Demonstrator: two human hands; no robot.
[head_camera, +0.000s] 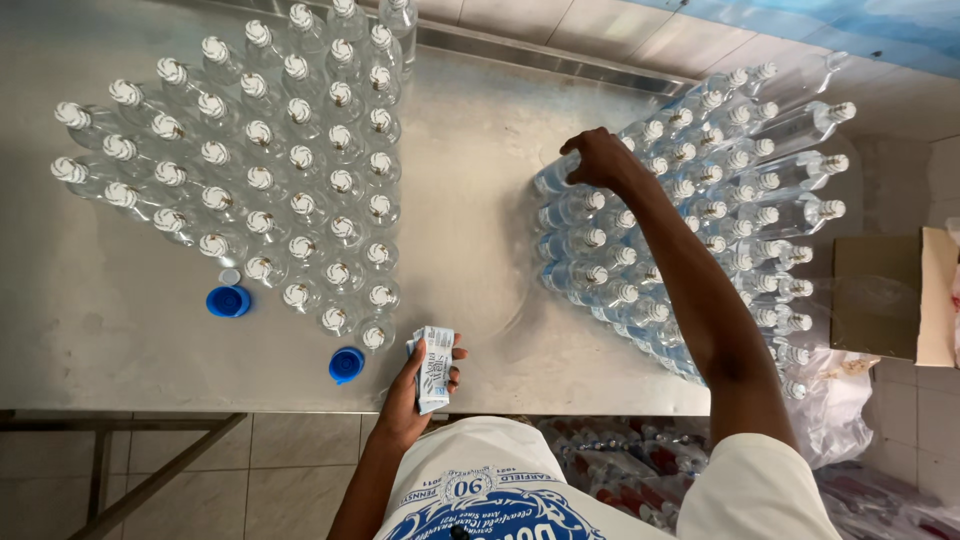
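1. Our right hand (600, 160) closes on one clear bottle (556, 178) — lying flat, white cap toward our fingers, among stacked bottles (720, 200).
2. Our left hand (425, 385) clamps a stack of labels (435, 368), long axis away from us — upright bottles (290, 170) beyond.

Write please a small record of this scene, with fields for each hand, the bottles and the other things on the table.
left hand: left hand holds a small stack of white and blue paper labels at the table's near edge
right hand: right hand grips a clear plastic bottle in the right group
left group: upright clear bottles with white caps
surface: steel table
loose items: two blue round caps
right side: brown cardboard box
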